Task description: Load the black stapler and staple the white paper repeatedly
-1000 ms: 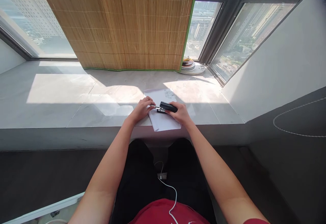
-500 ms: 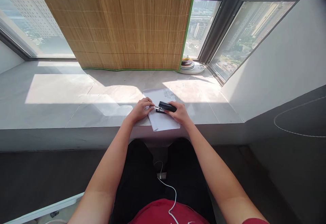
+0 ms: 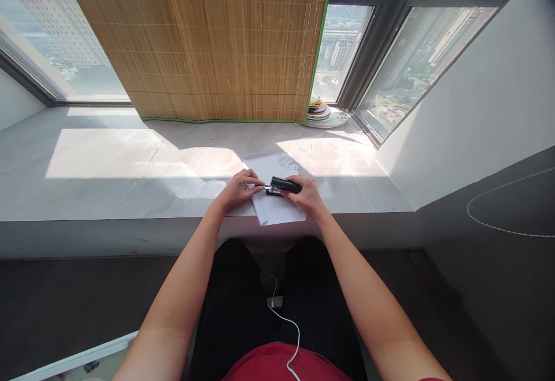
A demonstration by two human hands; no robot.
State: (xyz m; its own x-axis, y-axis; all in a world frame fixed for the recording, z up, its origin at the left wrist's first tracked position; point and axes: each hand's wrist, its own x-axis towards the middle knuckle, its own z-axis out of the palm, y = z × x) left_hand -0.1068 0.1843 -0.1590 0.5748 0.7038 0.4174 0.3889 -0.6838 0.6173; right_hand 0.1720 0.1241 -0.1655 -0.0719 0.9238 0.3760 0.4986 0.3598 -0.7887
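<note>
A black stapler (image 3: 285, 185) is in my right hand (image 3: 307, 194), whose fingers and thumb wrap round its right end. Its upper arm is lifted apart from the base at the left. My left hand (image 3: 243, 189) is closed in a pinch on a thin silvery metal piece (image 3: 267, 187) at the stapler's left end. Whether this piece is part of the stapler or loose, I cannot tell. Under both hands lie white paper sheets (image 3: 280, 210), with a printed line drawing near the far edge.
The pale stone window sill (image 3: 95, 196) ends in a front edge close to my knees. A bamboo blind (image 3: 217, 45) hangs beyond the hands. Stacked plates (image 3: 319, 112) stand by the window corner. A white cable (image 3: 292, 320) runs down over my lap.
My left hand has shifted slightly right towards the stapler, and less of the silvery piece shows between them. The right hand keeps its grip. The view has tilted a little.
</note>
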